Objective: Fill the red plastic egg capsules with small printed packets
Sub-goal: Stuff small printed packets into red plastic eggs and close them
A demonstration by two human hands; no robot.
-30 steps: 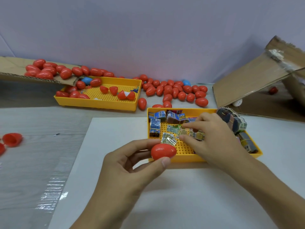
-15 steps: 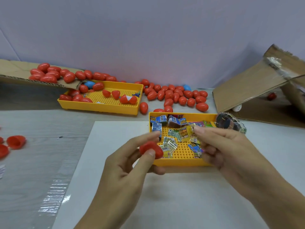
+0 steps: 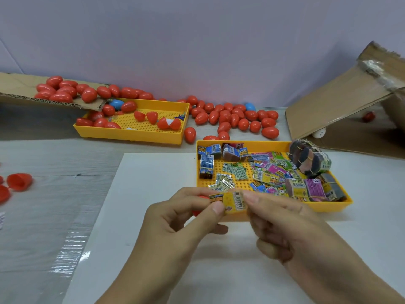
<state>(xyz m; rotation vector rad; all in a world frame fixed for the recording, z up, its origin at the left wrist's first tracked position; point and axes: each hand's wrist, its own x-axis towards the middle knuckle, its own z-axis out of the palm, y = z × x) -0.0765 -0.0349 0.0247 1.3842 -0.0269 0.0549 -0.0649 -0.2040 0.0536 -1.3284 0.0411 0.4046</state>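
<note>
Here, both hands meet over a white sheet (image 3: 153,216) on the grey counter (image 3: 43,216), just in front of the near yellow tray (image 3: 328,206). The left hand (image 3: 175,229) holds a red egg capsule (image 3: 202,197), mostly hidden behind its fingers, and its thumb and forefinger also pinch the left end of a small yellow printed packet (image 3: 228,200). The right hand (image 3: 291,224) pinches the packet's right end in its fingertip grip. The packet is flat, glossy, with a barcode showing.

The near tray has a perforated plastic floor and low walls; it holds loose packets (image 3: 269,172) in blue, green, pink and yellow, some in banded stacks, with a rubber-banded bundle (image 3: 311,161) leaning on its far right rim. A second yellow tray (image 3: 135,134) sits farther back to the left with closed eggs and open halves inside. Smooth, shiny red eggs (image 3: 236,119) lie scattered on the counter between the trays, with blue ones among them. More eggs rest on a corrugated cardboard flap (image 3: 17,88) at far left. A tilted cardboard box (image 3: 339,102) stands at right. Open red halves (image 3: 18,182) lie at the left edge.
</note>
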